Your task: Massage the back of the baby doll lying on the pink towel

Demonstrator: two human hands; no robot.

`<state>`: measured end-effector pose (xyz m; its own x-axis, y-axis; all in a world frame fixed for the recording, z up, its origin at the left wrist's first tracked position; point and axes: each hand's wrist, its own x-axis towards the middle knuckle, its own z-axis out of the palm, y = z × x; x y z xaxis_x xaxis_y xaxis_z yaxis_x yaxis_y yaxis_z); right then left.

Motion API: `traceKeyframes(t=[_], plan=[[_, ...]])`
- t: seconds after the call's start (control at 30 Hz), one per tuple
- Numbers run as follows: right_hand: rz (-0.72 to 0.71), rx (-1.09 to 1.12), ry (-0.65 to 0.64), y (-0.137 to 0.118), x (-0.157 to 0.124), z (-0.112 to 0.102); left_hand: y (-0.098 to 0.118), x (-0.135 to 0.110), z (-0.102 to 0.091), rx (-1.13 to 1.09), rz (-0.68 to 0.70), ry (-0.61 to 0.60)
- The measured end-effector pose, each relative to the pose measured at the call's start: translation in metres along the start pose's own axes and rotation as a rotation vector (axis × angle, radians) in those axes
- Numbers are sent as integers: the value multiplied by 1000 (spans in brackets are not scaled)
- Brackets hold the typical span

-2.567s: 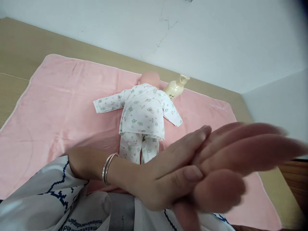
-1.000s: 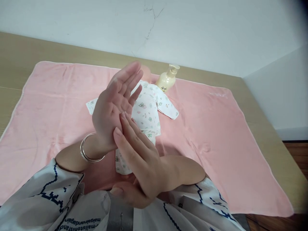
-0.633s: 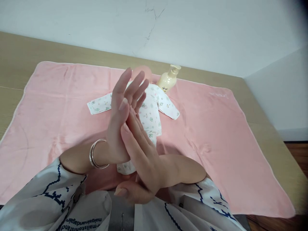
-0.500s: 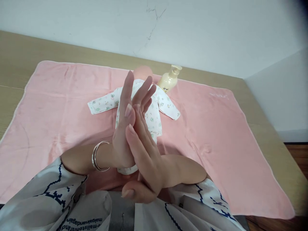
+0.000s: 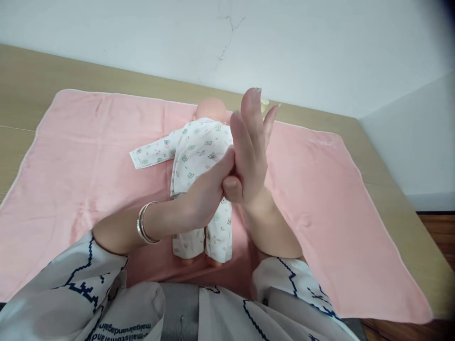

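Observation:
A baby doll [image 5: 199, 156] in a white printed suit lies face down on a pink towel [image 5: 88, 156], head toward the wall. My right hand [image 5: 250, 147] stands upright above the doll, fingers stretched together and pointing up. My left hand [image 5: 206, 192], with silver bangles on the wrist, presses its palm against the right palm, fingers extended. Neither hand holds anything. A cream pump bottle [image 5: 263, 103] is almost wholly hidden behind my right fingers.
The towel covers a wooden surface [image 5: 28, 66] that meets a white wall [image 5: 320, 47] at the back. The surface's right edge drops to a wooden floor [image 5: 439, 232]. My white patterned sleeves [image 5: 71, 293] fill the bottom of the view.
My hands have kept sliding palm against palm. The right hand has risen upright and to the right, now covering the bottle; the left has dropped lower, uncovering the doll's back and legs.

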<state>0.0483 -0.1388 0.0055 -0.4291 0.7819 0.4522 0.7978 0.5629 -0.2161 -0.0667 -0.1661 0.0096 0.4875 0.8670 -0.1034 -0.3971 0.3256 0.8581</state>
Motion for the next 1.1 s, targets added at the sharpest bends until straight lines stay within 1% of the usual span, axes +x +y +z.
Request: traceKeyframes(t=[0.03, 0.07, 0.1, 0.13, 0.17, 0.2, 0.23, 0.27, 0.3, 0.33, 0.4, 0.47, 0.53, 0.63, 0.73, 0.77, 0.83, 0.9, 0.93, 1.0, 1.03, 1.1], plan=[[-55, -63, 160, 9, 2, 7, 5, 4, 1, -53, -9, 3], [-51, -96, 235, 17, 4, 13, 8, 9, 0, -70, 3, 3], [-3, -107, 253, 23, 6, 20, 10, 15, -4, -61, 30, 20], [69, -105, 213, 28, 8, 26, 10, 23, -10, -31, 78, 64], [154, -93, 130, 30, 10, 32, 8, 33, -19, 10, 135, 137], [220, -80, 29, 30, 12, 38, 4, 45, -30, 71, 221, 260], [250, -68, -75, 30, 13, 44, -2, 58, -42, 151, 346, 371], [235, -57, -170, 28, 13, 50, -9, 71, -55, 226, 432, 461], [185, -45, -243, 26, 13, 56, -17, 84, -68, 292, 465, 517], [124, -35, -292, 24, 13, 62, -25, 95, -79, 347, 467, 521], [29, -18, -322, 22, 11, 73, -38, 111, -96, 381, 444, 577], [7, 0, -324, 26, 12, 81, -48, 119, -104, 404, 446, 614], [27, 30, -319, 37, 15, 86, -55, 119, -106, 450, 486, 618], [57, 76, -276, 62, 22, 88, -63, 115, -104, 569, 570, 589], [158, 81, -240, 79, 25, 89, -67, 113, -102, 683, 612, 584], [220, 68, -233, 80, 24, 89, -68, 112, -101, 697, 612, 592], [339, 30, -203, 72, 18, 90, -69, 111, -101, 703, 607, 612], [385, -22, -164, 55, 10, 89, -71, 112, -103, 705, 610, 615], [368, -48, -160, 47, 7, 89, -72, 113, -104, 707, 614, 609], [299, -81, -198, 38, 5, 88, -75, 118, -109, 699, 624, 592], [269, -81, -227, 38, 7, 88, -77, 120, -111, 692, 622, 592], [230, -37, -279, 51, 13, 87, -80, 125, -115, 678, 606, 598]])
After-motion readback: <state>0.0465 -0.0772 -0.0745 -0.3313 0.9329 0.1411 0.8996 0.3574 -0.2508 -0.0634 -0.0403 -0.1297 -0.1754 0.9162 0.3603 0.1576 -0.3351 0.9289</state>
